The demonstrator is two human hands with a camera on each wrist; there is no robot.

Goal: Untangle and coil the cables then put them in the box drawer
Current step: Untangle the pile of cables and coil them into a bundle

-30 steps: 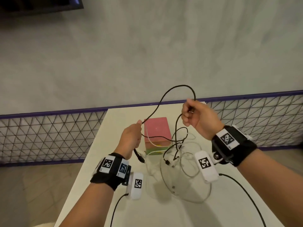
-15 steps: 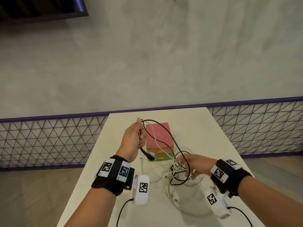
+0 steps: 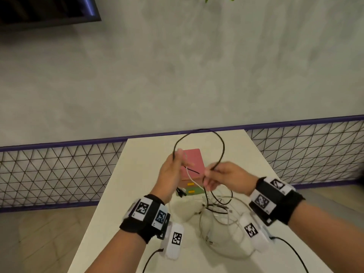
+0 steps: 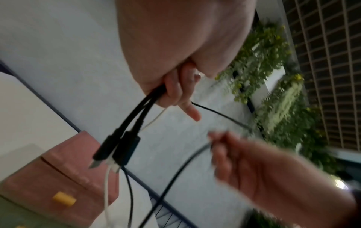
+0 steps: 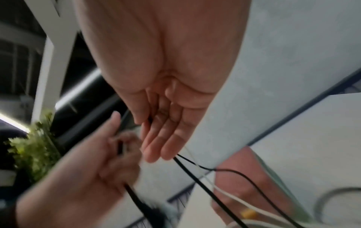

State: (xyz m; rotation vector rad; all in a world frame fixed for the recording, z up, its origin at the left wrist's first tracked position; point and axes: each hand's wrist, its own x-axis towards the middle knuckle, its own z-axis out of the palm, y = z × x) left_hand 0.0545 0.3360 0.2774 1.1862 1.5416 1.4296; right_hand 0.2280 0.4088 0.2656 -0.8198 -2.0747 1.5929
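Note:
A black cable (image 3: 223, 146) arches in a loop above the table between my two hands. My left hand (image 3: 173, 168) grips one part of it, and both black plug ends (image 4: 117, 148) hang below the curled fingers. My right hand (image 3: 212, 174) pinches the other side of the loop between thumb and fingers (image 5: 156, 148). Just behind the hands stands the small box (image 3: 194, 160), which has a pink top, a green lower drawer and yellow handles. A thin white cable (image 3: 192, 180) is draped over its front. More white and black cables lie tangled (image 3: 216, 208) on the table under my right hand.
The white table (image 3: 141, 174) is narrow, with its left edge close to my left forearm. A purple-railed wire mesh fence (image 3: 59, 170) runs behind and beside it. White camera pods hang under both wrists (image 3: 175, 241).
My right hand rose from the tangle on the table and brought the black cable up towards my left hand, forming a high loop. The left hand stayed above the box.

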